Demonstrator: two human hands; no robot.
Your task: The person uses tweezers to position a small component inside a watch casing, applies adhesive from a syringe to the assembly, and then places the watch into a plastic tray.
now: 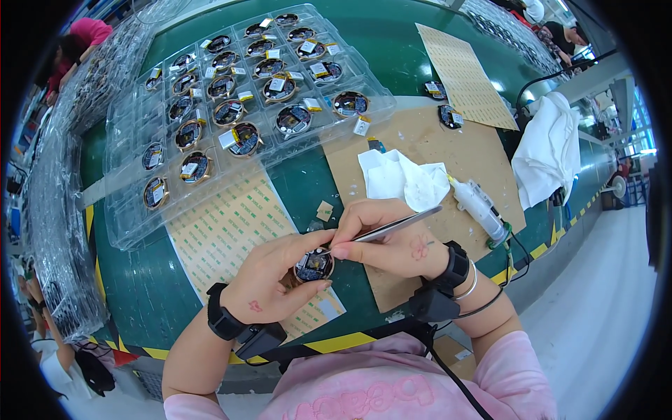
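Observation:
My left hand point(276, 276) is closed around the rim of a round open watch case point(314, 267), with a dark circuit board showing inside. My right hand point(381, 241) grips a pair of metal tweezers point(402, 222). Their tips reach down to the upper edge of the case, where my fingers partly hide them. Both hands are close together over the front of the green bench. Beneath my left hand lies a sheet of printed adhesive backing point(210, 217). A small tan scrap point(325, 211) rests just beyond the case.
A clear plastic tray point(133, 227) of similar watch cases with small batteries fills the back left. On a brown board point(392, 280) lie a white cloth point(399, 178) and a glue gun point(479, 206). Another adhesive sheet point(465, 73) and a white cloth bundle point(549, 150) are farther right.

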